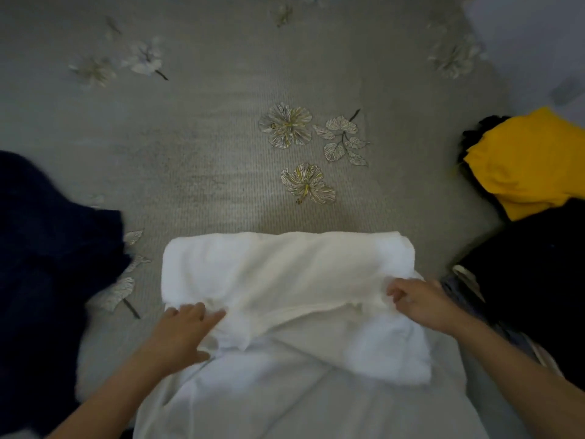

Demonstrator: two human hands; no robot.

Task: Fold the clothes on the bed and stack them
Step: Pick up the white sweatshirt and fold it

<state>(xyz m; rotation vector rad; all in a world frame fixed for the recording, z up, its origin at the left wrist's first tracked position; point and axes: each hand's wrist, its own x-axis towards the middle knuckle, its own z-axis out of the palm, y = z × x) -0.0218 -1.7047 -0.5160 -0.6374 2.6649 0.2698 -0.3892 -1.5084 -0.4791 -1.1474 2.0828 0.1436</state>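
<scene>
The right hand (418, 301) has its grip closed in a pinch on the turned-over edge of the white cloth (285, 264), fingers curled into the fabric. The left hand (185, 331) lies with fingers nearly straight, pressing on that same edge. The cloth sits half folded on the bed (221, 137), just before the person. This looks like mid-fold; the next move probably calls for squaring the edges and doubling it again. A yellow garment (522, 163) lies at the right, a navy garment (47, 248) at the left.

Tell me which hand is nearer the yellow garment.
Right. The right hand pinches the white cloth at its right edge, below and left of the yellow garment; the left hand rests on its left side, farther off.
</scene>
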